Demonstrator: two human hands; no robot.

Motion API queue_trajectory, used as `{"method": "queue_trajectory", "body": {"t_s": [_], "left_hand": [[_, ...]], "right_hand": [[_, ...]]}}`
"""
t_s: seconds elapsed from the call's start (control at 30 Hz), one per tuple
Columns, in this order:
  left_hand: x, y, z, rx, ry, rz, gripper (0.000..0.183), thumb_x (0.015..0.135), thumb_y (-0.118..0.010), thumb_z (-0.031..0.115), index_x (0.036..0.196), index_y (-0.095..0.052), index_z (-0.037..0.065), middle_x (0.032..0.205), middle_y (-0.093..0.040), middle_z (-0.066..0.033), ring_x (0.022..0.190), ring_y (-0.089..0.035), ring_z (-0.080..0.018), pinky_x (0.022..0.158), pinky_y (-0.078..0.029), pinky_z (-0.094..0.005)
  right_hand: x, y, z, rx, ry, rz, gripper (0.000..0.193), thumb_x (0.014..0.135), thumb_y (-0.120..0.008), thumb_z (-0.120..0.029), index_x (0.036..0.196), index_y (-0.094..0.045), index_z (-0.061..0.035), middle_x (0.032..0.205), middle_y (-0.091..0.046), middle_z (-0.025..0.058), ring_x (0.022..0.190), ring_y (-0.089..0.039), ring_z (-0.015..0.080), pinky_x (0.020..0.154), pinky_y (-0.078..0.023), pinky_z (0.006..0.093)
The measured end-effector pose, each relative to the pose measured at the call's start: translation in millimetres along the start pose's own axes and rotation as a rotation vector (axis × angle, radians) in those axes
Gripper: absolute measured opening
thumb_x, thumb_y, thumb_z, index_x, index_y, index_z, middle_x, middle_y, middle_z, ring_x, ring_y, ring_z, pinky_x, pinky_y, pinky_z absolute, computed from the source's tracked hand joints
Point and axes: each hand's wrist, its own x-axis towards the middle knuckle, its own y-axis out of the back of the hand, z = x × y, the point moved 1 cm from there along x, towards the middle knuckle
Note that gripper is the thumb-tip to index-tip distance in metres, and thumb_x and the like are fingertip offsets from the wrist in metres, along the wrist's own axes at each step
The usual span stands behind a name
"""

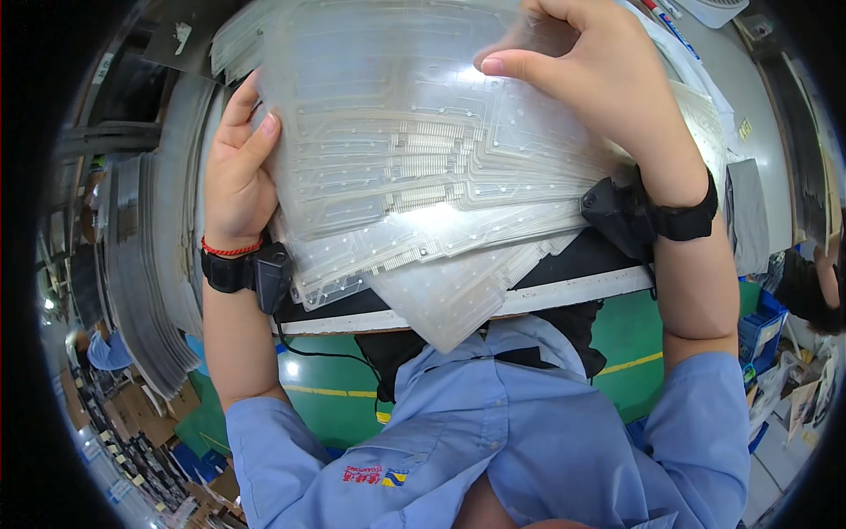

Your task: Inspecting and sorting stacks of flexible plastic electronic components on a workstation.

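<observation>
A translucent plastic film sheet (352, 66) printed with fine circuit lines is raised in front of me, over a fanned stack of similar sheets (423, 189). My left hand (240, 163) is closed on the left edge of the film, thumb in front and fingers partly hidden behind it. Across from it, my right hand (582, 66) curls at the upper right of the film, thumb and fingers closed on its edge; the fingertips blur into the film. One loose sheet (449, 304) lies askew under the stack, its corner jutting past the table edge.
More film sheets (236, 42) are piled at the far left. Tall stacks of grey sheets (145, 273) stand to my left. Markers (674, 31) lie at the far right, near a grey cloth-like piece (747, 216). The white table edge (573, 291) runs before my body. Blue bins (762, 331) stand at right.
</observation>
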Motion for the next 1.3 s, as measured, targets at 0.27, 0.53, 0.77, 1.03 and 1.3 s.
{"method": "queue_trajectory", "body": {"t_s": [0.27, 0.53, 0.77, 1.03, 1.3], "left_hand": [[-0.5, 2.7, -2.1, -0.039, 0.011, 0.015, 0.047, 0.096, -0.05, 0.008, 0.14, -0.036, 0.0, 0.132, -0.053, -0.0133, 0.12, -0.053, -0.0196, 0.102, -0.043, -0.0331], [2.6, 2.8, -1.0, -0.081, 0.047, -0.008, 0.044, 0.098, -0.046, 0.01, 0.139, -0.037, -0.001, 0.133, -0.052, -0.0137, 0.121, -0.052, -0.0196, 0.103, -0.041, -0.0332], [0.4, 2.2, 6.2, 0.197, -0.11, 0.088, 0.045, 0.102, -0.041, 0.025, 0.137, -0.039, -0.004, 0.13, -0.053, -0.0139, 0.12, -0.052, -0.0192, 0.101, -0.041, -0.0335], [0.4, -5.9, 5.5, -0.064, 0.146, 0.006, 0.047, 0.104, -0.032, 0.032, 0.133, -0.044, -0.003, 0.118, -0.06, -0.0113, 0.105, -0.06, -0.0159, 0.089, -0.049, -0.0316], [3.1, -15.5, 1.8, 0.282, 0.139, 0.143, 0.031, 0.097, -0.051, 0.012, 0.125, -0.051, -0.001, 0.1, -0.067, -0.0056, 0.077, -0.063, -0.008, 0.063, -0.051, -0.0213]], "right_hand": [[0.0, 2.3, -3.7, 0.092, -0.033, -0.002, 0.034, 0.066, -0.081, -0.022, 0.073, -0.061, 0.0038, 0.072, -0.062, 0.0202, 0.068, -0.062, 0.033, 0.064, -0.048, 0.0354], [1.3, 2.2, 0.9, 0.038, -0.076, -0.003, 0.032, 0.068, -0.08, -0.022, 0.074, -0.061, 0.0036, 0.072, -0.062, 0.0203, 0.068, -0.063, 0.0332, 0.064, -0.048, 0.0356], [2.8, 4.1, -3.7, 0.16, -0.103, -0.025, 0.026, 0.069, -0.079, -0.019, 0.077, -0.065, 0.001, 0.075, -0.065, 0.0163, 0.071, -0.064, 0.0283, 0.066, -0.048, 0.0335], [1.4, 3.5, -6.9, 0.232, -0.128, -0.027, 0.02, 0.07, -0.079, -0.015, 0.08, -0.067, -0.0015, 0.078, -0.066, 0.013, 0.074, -0.064, 0.0245, 0.07, -0.049, 0.0315], [-1.1, 2.8, -1.7, 0.235, -0.049, -0.026, 0.024, 0.069, -0.079, -0.016, 0.081, -0.066, -0.0003, 0.079, -0.066, 0.014, 0.075, -0.065, 0.0264, 0.07, -0.049, 0.0329]]}}
